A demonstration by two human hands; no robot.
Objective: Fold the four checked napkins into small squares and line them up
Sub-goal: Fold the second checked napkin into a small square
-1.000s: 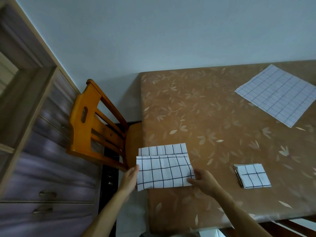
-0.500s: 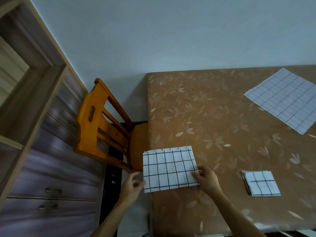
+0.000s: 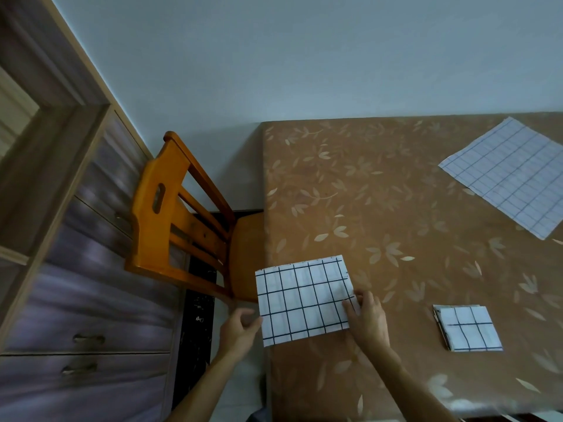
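Three checked napkins show on the big brown table (image 3: pixel 396 208); a fourth is not in view. The biggest is the open napkin (image 3: pixel 505 175), lying flat far off on the right side. Next is the half-folded napkin (image 3: pixel 304 300), near the left edge of the table, with its left side poking just past that edge. The smallest is the folded square (image 3: pixel 469 328), resting near the front, well apart from the others.

The left hand (image 3: pixel 240 330) pinches the napkin's left edge with its fingers closed on the cloth. The right hand (image 3: pixel 367 319) presses flat on the right edge, fingers spread, not gripping.

This looks like the middle of the second napkin's folding. The next move is likely to fold it across again into a small square.

There is lots of bare table between the napkins. A wooden chair (image 3: pixel 179 226) stands close on the left, so folding toward the right is safer.
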